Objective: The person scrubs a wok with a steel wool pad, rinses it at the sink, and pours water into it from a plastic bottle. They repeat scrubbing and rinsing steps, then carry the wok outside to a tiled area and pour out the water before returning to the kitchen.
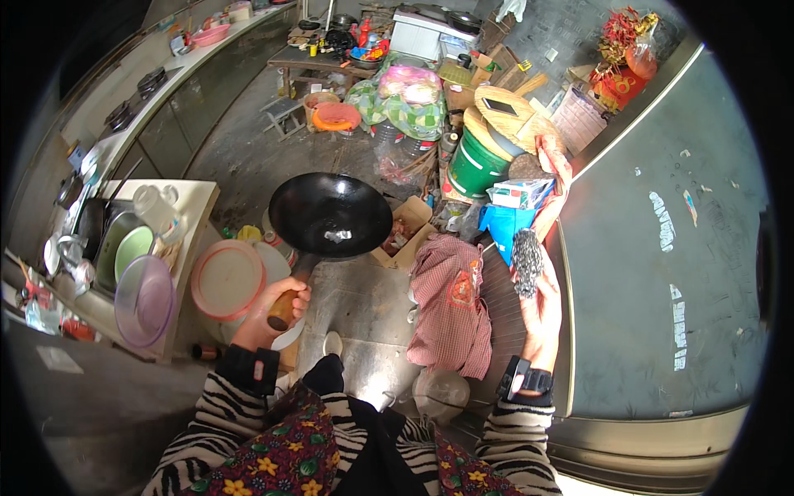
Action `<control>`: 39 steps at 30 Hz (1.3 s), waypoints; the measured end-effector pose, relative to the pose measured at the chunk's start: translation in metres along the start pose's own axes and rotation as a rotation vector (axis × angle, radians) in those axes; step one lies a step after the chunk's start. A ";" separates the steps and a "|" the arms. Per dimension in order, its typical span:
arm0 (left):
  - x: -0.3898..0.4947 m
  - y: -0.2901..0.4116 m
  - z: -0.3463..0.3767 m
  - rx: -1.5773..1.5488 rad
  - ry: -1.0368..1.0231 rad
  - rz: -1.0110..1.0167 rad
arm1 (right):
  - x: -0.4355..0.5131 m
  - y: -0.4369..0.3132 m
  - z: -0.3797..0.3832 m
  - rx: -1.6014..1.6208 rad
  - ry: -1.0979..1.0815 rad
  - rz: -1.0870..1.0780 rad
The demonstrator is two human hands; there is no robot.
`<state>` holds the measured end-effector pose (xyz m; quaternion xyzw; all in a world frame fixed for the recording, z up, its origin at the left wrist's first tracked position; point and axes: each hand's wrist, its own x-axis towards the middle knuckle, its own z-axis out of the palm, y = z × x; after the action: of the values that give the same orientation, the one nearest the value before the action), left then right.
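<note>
My left hand (270, 315) grips the wooden handle (289, 302) of a black wok (332, 214). The wok is held out ahead of me above the floor, and its dark inner side faces up with a bright glint. In my right hand (541, 304) is a steel wool scourer (526, 263), grey and shaggy, pointing away from me. The two hands are well apart. Below and between them hangs a red checked cloth (450, 310) with a patch on it.
At left a sink (109, 268) holds a green basin (134, 251); a purple plastic basin (146, 301) sits at the counter edge. Beneath are lidded buckets (227, 279). Ahead stand a cardboard box (422, 214) and a green bucket (477, 162). A grey door (657, 248) rises on the right.
</note>
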<state>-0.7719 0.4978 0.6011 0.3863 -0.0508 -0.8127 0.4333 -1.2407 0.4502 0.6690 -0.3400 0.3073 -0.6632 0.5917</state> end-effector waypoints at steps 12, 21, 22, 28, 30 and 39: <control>0.071 0.116 0.012 0.101 0.121 -0.068 | 0.100 0.015 -0.041 -0.178 0.131 0.044; 0.120 0.192 0.006 0.035 0.151 0.016 | 0.235 0.061 -0.026 -0.215 0.053 0.197; 0.126 0.200 0.004 0.011 0.127 0.021 | 0.252 0.067 -0.022 -0.248 0.073 0.193; 0.170 0.252 0.000 -0.085 0.142 0.089 | 0.378 0.105 0.016 -0.184 -0.083 0.196; 0.190 0.274 -0.001 -0.093 0.168 0.138 | 0.423 0.119 0.027 -0.231 -0.102 0.196; 0.230 0.363 0.020 -0.259 0.193 0.301 | 0.626 0.192 0.104 -0.111 -0.341 0.305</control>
<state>-0.6187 0.0969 0.6320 0.3918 0.0387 -0.6978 0.5984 -1.0883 -0.1941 0.6280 -0.4288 0.2865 -0.4813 0.7087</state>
